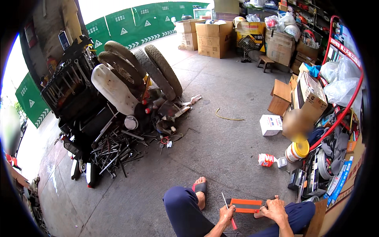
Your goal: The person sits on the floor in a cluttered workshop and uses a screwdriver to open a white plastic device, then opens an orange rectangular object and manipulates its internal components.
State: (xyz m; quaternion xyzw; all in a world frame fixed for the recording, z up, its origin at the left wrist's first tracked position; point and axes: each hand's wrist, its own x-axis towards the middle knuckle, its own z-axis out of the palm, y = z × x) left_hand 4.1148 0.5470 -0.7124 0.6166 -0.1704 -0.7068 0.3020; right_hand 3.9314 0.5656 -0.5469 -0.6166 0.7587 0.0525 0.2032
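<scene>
Holding the orange-and-black strip [246, 205] low and right of the frame's centre, I have my right hand [276, 210] with fingers closed on its right end, my left hand [226, 214] clamped round a slim red-handled tool [233, 223] by its left end. Best to brace the strip level and angle the tool's tip clear of my fingers. Outward lie my sandalled foot [200, 192], lower centre, and loose metal tools [114, 158], centre left.
</scene>
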